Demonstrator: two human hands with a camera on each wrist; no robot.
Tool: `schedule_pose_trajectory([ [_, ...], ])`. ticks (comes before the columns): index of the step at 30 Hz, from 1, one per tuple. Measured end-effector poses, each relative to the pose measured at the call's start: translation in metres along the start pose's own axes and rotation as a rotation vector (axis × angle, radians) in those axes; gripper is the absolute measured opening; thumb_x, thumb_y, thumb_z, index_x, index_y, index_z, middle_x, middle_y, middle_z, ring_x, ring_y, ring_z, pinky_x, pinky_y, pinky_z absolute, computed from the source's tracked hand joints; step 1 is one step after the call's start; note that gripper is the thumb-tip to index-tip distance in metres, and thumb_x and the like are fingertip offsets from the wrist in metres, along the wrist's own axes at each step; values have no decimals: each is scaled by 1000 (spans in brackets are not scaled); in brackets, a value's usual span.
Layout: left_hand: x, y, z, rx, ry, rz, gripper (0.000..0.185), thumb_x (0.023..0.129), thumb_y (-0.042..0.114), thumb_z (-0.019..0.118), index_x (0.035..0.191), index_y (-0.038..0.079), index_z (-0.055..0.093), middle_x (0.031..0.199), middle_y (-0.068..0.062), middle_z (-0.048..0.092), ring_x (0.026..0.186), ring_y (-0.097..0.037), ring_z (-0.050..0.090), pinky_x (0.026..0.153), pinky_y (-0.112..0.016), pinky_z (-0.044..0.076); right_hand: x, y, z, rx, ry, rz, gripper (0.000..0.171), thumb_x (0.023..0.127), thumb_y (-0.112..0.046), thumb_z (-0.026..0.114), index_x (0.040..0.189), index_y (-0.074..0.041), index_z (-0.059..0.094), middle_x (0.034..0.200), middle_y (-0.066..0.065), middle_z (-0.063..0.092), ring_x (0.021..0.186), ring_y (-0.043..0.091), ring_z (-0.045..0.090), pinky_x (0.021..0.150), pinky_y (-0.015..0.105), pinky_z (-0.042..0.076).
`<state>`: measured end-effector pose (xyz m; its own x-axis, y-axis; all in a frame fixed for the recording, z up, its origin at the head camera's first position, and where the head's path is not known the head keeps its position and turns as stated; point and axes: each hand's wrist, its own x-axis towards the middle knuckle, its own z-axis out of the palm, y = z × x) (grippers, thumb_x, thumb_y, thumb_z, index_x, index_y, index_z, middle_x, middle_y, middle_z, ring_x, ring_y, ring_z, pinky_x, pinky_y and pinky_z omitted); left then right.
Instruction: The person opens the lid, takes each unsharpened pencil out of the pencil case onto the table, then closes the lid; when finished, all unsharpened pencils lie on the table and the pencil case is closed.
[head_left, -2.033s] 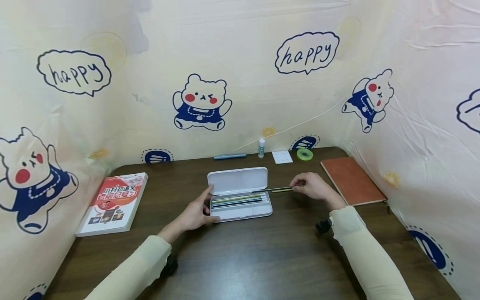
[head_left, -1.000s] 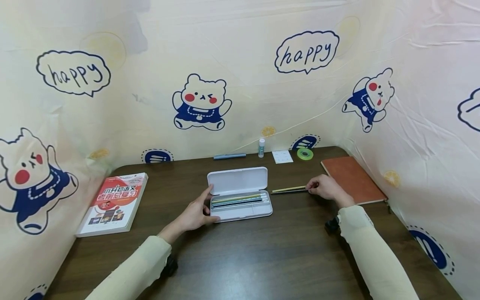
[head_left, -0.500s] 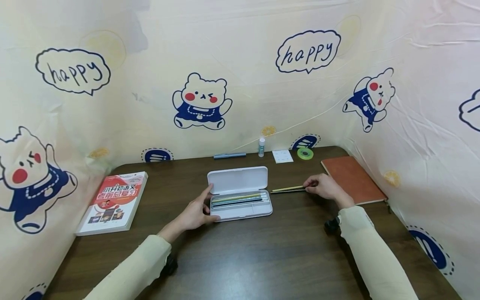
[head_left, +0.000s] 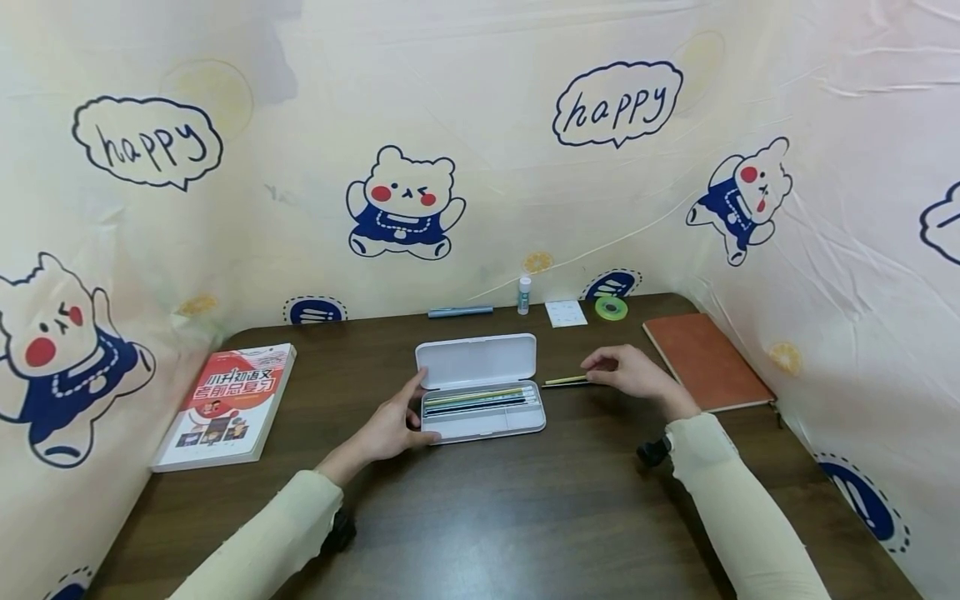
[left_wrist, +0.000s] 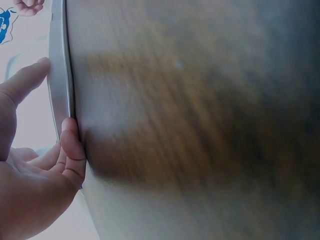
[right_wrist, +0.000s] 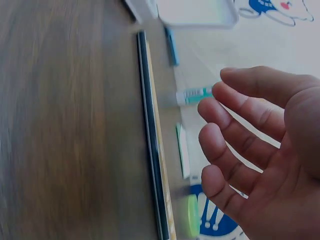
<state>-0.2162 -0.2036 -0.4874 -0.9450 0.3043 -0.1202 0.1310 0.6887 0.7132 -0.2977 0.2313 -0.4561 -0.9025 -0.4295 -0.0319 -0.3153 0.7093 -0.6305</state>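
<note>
A white pencil case lies on the table with its lid raised, and several pencils rest inside. My left hand grips the case's left end between thumb and fingers; its thumb and curled fingers also show at the case's edge in the left wrist view. Right of the case, a dark pencil and a yellow pencil lie side by side on the table. Over their right ends hovers my right hand. Its fingers are loosely bent and hold nothing in the right wrist view.
Along the back edge are a blue pen, a glue stick, a white card and a green tape roll. A brown notebook lies at the right, a thick red-and-white book at the left.
My right hand drew the dark pencil rightward from the case and laid it beside the yellow one. It then let go and shifted left over them. My left hand stayed put.
</note>
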Motion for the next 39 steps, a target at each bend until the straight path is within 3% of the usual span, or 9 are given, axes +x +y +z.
schedule_pose_trajectory([
  [24,-2,0,2,0,6,2,109,82,26,84,161,19,10,142,-15,51,86,-15,56,70,-23,47,24,-57,61,38,-156,-197,15,94,-17,69,107,-12,74,94,-3,70,80,13,55,72,26,47],
  [39,-1,1,0,-7,2,6,110,81,27,84,162,20,10,142,-13,51,85,-15,55,69,-24,48,29,-65,79,-86,-160,-172,14,92,-14,71,104,-18,76,92,-5,69,80,10,56,75,27,48],
])
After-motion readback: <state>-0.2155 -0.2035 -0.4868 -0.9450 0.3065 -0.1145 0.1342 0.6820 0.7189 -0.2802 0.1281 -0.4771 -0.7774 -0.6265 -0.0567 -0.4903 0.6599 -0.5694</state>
